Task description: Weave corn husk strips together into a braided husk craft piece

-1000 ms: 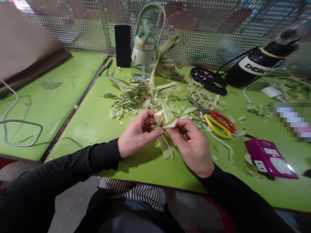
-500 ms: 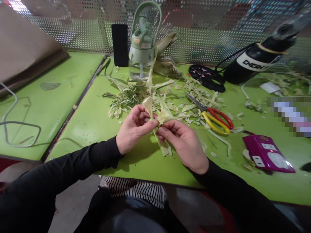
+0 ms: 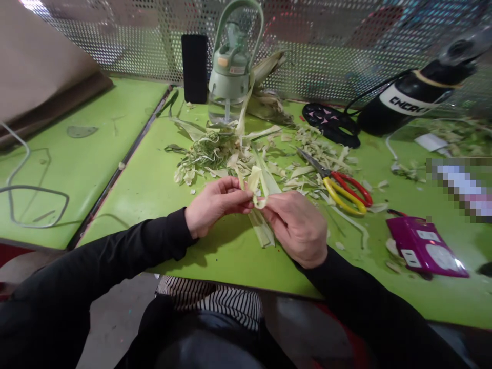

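Pale green-yellow corn husk strips (image 3: 262, 229) are gathered between my two hands above the front of the table. My left hand (image 3: 219, 201) pinches them from the left, thumb against fingers. From the right, my right hand (image 3: 296, 221) is closed on the husk, its knuckles turned up and its fingertips partly hidden. A narrow strip curls in a small loop (image 3: 260, 202) between the hands. Just beyond lies a heap of shredded husk (image 3: 215, 148). Scissors with red and yellow handles (image 3: 342, 192) rest to the right, blades toward the heap.
Behind the heap stand a green-lidded water bottle (image 3: 229, 77), a black phone (image 3: 195, 69) and more husks (image 3: 265, 105). Rightward lie a black cut-out pad (image 3: 330, 123), a black bottle (image 3: 403, 97) and a purple packet (image 3: 426, 245). A perforated metal screen (image 3: 307, 46) borders the green table (image 3: 126, 225).
My right hand has rolled over so its back faces up more, and a husk strip now bends in a loop between the hands. The view has shifted slightly.
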### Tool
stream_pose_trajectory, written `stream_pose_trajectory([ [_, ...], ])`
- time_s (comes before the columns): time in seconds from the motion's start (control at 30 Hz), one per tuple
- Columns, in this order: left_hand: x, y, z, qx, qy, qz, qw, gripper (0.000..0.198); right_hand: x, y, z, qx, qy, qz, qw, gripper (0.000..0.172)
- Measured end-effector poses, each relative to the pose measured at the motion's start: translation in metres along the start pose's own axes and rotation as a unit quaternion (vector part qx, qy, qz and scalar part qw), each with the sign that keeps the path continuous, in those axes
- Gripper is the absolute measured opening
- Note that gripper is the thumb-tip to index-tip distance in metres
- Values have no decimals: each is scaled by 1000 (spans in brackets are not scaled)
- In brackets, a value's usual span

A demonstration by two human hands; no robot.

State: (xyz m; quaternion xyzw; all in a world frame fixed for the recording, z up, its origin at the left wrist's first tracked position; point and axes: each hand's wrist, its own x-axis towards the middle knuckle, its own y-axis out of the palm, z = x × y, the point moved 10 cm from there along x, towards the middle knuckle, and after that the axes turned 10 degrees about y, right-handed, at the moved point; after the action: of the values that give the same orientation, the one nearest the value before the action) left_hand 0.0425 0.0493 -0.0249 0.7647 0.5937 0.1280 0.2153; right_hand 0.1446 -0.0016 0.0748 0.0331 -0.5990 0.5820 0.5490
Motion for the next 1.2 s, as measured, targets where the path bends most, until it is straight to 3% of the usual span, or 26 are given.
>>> stream_pose_trajectory([
  [0.1,4,2,-6,81,7,38,996,20,0,5,5,9,-22,18,1000,13],
  [0.27,6,13,-17,196,49,116,973,12,0,9,-3,-16,13,29,999,14],
  [0.43,4,14,-24,226,76,118,964,16,2,10,-7,-8,24,44,999,13],
  [0.5,4,13,-26,198,82,114,970,15,2,11,-18,25,77,50,995,11],
  [0.57,4,12,-25,166,81,110,977,14,0,16,-39,105,180,70,975,18],
  [0.67,4,13,-23,139,70,112,981,18,-10,31,-61,241,317,123,909,36],
  [0.73,3,14,-20,137,58,118,982,21,-12,35,-64,279,350,135,884,29],
  [0.8,2,15,-19,141,58,119,981,22,-11,32,-65,287,359,119,880,16],
  [0.93,0,16,-26,151,111,105,977,19,-16,39,-65,330,393,125,849,19],
  [1.0,0,16,-24,156,106,105,976,18,-20,44,-66,343,404,137,837,18],
  [1.1,1,14,-12,138,36,103,984,19,-18,36,-64,272,368,110,882,29],
  [1.2,2,11,-6,127,-6,93,987,17,-8,24,-50,162,263,82,948,34],
])
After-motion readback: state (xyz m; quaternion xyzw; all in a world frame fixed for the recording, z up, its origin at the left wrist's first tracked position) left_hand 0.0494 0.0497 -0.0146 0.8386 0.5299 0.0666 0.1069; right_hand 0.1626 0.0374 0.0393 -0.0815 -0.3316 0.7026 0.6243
